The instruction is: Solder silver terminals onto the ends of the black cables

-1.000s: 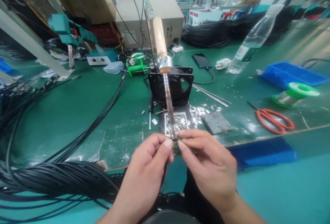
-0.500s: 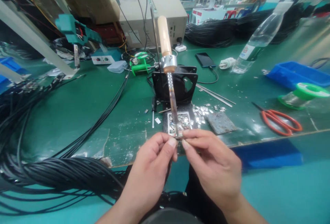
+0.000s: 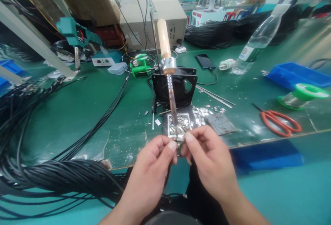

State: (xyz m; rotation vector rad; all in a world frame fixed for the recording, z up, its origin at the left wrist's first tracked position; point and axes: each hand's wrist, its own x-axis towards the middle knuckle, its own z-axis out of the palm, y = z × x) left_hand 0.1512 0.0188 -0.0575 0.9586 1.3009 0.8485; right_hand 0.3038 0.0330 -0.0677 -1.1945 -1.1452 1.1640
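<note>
My left hand [image 3: 154, 164] is closed in a pinch at the table's front edge; what lies between thumb and forefinger is too small to make out. Close beside it, my right hand [image 3: 210, 164] has its thumb pressed to curled fingers, and its grip is also hidden. Just beyond the fingertips, a soldering iron [image 3: 172, 100] with a wooden handle hangs in a metal clamp, tip pointing down. Under the tip is a small tray [image 3: 169, 125] of little silvery metal pieces. More metal pieces [image 3: 203, 113] are scattered to its right.
A black fan [image 3: 172, 90] stands behind the iron. To the right lie a grey slab [image 3: 221, 124], orange-handled scissors [image 3: 280, 123], a solder spool [image 3: 301, 97], a blue bin [image 3: 297, 75] and a plastic bottle [image 3: 258, 42]. Bundled black cables [image 3: 59, 176] hang at the left edge.
My right hand has turned, its thumb rising over the forefinger and its fingers curling inward. My left hand stays almost in place, still pinched. The view has shifted slightly.
</note>
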